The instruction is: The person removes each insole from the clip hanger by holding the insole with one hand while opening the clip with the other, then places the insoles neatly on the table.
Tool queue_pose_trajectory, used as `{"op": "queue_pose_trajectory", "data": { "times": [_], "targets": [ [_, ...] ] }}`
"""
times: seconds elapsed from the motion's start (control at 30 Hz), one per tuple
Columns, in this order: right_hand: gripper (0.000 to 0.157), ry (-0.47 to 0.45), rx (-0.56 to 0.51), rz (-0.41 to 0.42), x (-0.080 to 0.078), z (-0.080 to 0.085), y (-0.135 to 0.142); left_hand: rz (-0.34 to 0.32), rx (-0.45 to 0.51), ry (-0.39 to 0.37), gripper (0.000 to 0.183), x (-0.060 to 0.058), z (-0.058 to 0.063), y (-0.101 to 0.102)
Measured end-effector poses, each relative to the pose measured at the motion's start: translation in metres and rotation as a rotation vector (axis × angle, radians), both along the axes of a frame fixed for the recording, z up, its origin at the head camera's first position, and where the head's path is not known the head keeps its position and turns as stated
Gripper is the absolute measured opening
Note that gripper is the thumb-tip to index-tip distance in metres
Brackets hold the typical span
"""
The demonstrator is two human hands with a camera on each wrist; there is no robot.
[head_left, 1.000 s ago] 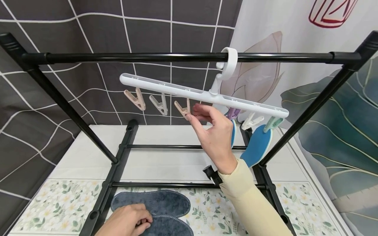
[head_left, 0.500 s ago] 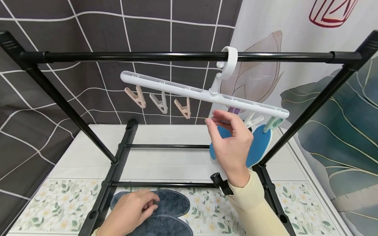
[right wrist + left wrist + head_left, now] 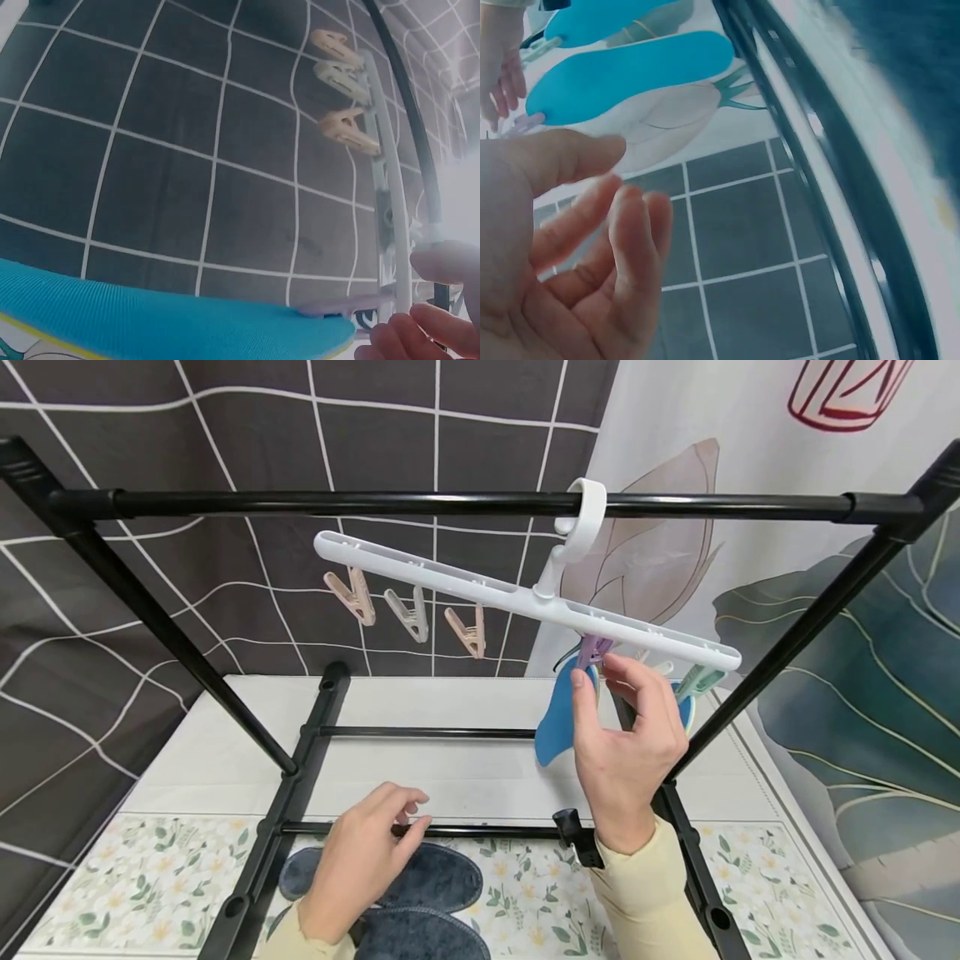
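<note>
A white clip hanger [image 3: 465, 583] hangs tilted from the rack's black top bar [image 3: 360, 504]. My right hand [image 3: 628, 752] is at its purple clip [image 3: 591, 650], thumb and fingers on either side and spread apart in the right wrist view. That clip holds a blue insole [image 3: 557, 714]. Behind my right hand, a second blue insole [image 3: 687, 710] hangs from a green clip [image 3: 701, 679] and is mostly hidden. My left hand [image 3: 367, 852], loosely curled and holding nothing, hovers over dark grey, fuzzy, sole-shaped pieces [image 3: 431, 877].
Two pinkish clips, one of them a peach clip [image 3: 468, 631], and a grey clip [image 3: 410, 614] hang from the hanger's left half. Black rack legs [image 3: 172, 627] slope down at both sides. Low crossbars [image 3: 420, 733] span the white, flower-patterned surface. A dark checked curtain [image 3: 375, 452] stands behind.
My right hand has moved right, from beside the peach clip to the purple clip. My left hand has risen away from the grey pieces and shifted right. The hanger has swung slightly.
</note>
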State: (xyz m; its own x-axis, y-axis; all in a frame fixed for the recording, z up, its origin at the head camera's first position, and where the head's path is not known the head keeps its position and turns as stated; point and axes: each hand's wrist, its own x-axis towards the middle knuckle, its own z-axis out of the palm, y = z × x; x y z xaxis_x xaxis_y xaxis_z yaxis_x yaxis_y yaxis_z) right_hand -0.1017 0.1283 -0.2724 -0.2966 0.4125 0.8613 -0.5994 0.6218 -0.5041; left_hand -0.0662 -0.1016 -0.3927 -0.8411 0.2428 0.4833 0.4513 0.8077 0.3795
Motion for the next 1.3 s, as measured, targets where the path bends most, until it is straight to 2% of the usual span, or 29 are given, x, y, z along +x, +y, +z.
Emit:
{"op": "queue_pose_trajectory", "data": {
  "times": [0.17,0.4,0.6,0.7,0.83,0.97,1.1,1.3],
  "targets": [
    [0.024,-0.036,-0.029,-0.007,0.004,0.001,0.000,0.022,0.079,0.055,0.027,-0.010,0.008,0.017],
    [0.032,-0.126,-0.079,0.081,-0.008,-0.016,0.011,0.004,0.191,0.097,0.038,-0.024,0.014,0.044],
    [0.036,-0.237,-0.100,0.162,0.001,-0.001,0.005,-0.007,0.237,0.141,0.047,-0.035,0.017,0.066],
    [0.036,-0.272,-0.084,0.176,0.003,0.005,0.004,-0.007,0.253,0.146,0.047,-0.037,0.021,0.078],
    [0.035,-0.254,-0.069,0.181,0.000,0.006,0.006,-0.015,0.254,0.156,0.047,-0.038,0.024,0.095],
    [0.035,-0.226,-0.056,0.163,-0.010,-0.003,0.013,-0.020,0.235,0.154,0.049,-0.040,0.023,0.111],
    [0.034,-0.213,-0.063,0.117,-0.020,-0.014,0.021,-0.029,0.219,0.149,0.053,-0.043,0.017,0.124],
    [0.032,-0.199,-0.078,0.106,-0.023,-0.016,0.021,-0.048,0.202,0.150,0.054,-0.045,0.007,0.137]
  ]
}}
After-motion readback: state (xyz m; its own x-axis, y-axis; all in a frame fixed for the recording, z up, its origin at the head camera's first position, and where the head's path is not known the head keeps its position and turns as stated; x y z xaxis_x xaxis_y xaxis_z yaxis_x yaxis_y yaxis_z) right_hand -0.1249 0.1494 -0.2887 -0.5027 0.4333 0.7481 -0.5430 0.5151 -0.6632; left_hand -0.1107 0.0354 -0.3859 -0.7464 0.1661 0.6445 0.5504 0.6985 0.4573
